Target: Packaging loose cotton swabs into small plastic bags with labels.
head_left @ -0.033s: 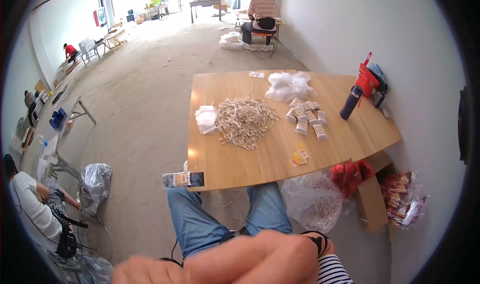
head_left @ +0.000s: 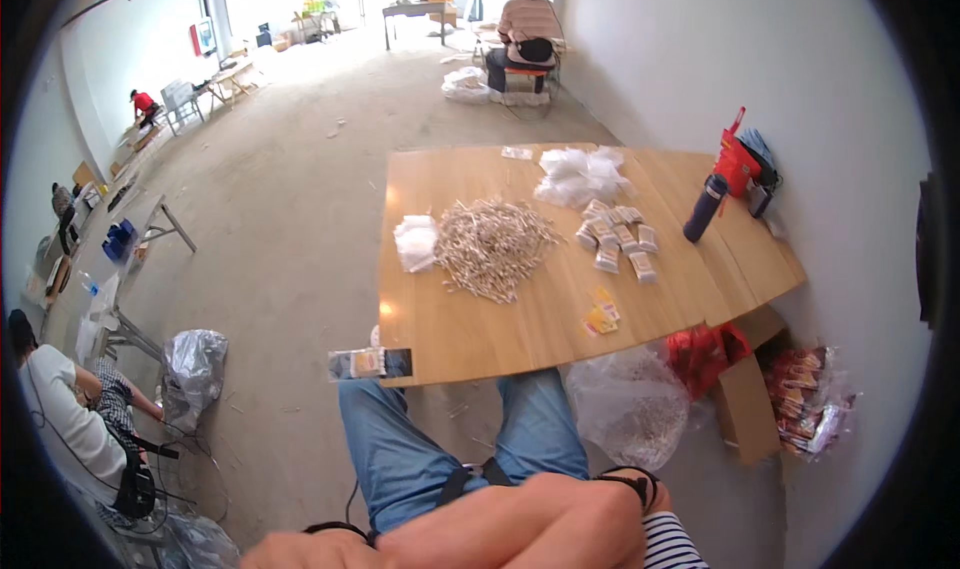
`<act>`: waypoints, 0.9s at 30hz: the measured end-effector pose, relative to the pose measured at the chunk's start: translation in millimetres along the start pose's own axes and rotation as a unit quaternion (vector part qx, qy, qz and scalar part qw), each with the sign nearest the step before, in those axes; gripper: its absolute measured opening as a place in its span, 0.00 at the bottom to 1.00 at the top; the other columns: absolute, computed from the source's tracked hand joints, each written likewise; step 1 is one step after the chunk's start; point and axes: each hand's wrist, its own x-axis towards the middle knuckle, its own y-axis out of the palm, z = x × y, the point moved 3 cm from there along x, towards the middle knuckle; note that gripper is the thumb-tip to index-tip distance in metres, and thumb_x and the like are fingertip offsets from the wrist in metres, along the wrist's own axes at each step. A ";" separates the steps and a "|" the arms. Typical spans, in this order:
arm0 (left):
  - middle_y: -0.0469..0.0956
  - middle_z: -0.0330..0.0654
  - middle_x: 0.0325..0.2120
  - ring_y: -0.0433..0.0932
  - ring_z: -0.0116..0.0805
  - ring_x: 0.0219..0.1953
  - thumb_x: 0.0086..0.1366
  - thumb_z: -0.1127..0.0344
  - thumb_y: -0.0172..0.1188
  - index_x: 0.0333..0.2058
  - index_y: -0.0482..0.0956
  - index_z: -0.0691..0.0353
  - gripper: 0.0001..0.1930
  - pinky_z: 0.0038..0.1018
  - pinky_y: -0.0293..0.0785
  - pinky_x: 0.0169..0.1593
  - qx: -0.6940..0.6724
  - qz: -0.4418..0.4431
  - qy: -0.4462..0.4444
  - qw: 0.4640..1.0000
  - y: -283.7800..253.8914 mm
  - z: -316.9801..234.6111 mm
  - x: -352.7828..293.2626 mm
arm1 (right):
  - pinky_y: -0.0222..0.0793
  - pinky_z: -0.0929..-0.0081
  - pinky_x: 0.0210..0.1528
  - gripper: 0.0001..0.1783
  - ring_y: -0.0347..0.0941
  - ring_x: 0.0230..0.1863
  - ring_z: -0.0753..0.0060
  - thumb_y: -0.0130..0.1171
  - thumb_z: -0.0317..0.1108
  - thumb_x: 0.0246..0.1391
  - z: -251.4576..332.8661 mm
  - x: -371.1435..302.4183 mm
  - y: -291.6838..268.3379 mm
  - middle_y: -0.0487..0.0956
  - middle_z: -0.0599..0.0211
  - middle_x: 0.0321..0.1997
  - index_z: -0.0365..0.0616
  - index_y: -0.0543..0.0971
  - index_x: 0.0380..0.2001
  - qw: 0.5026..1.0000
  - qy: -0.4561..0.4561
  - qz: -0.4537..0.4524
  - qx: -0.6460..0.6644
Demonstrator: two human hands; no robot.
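At the lower edge, close to the camera, are my left hand (head_left: 305,549) and my right hand (head_left: 530,529). The right lies across toward the left in front of my lap, below the table. Its fingers run out of the picture or are hidden, and so are the left's; whether either holds anything does not show. Dark bands circle both wrists. Ahead on the wooden table (head_left: 480,344) is a heap of cotton swabs (head_left: 495,244). Clear bags (head_left: 416,242) lie left of it, and several small filled packs (head_left: 615,234) to its right. Yellow cards (head_left: 602,314) lie nearer me.
More clear bags (head_left: 580,176), a dark bottle (head_left: 706,209) and a red bag (head_left: 737,164) stand toward the back. A phone-like flat item (head_left: 368,363) juts past the near left corner. Below right are a plastic sack (head_left: 635,409) and a carton (head_left: 745,409). Co-workers sit around.
Both hands have sunk slightly, showing more of the dark strap at my lap. The whole view has shifted a little; the things on the table lie unchanged.
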 end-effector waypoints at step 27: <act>0.81 0.65 0.42 0.83 0.56 0.38 0.67 0.74 0.58 0.43 0.85 0.65 0.10 0.46 0.81 0.42 0.087 -0.022 -0.031 0.995 17.1 67.7 65.4 | 0.64 0.71 0.22 0.07 0.68 0.17 0.67 0.57 0.21 0.58 21.1 -13.6 -18.0 0.75 0.49 0.24 0.26 0.82 0.32 0.984 -0.145 -0.036 -0.102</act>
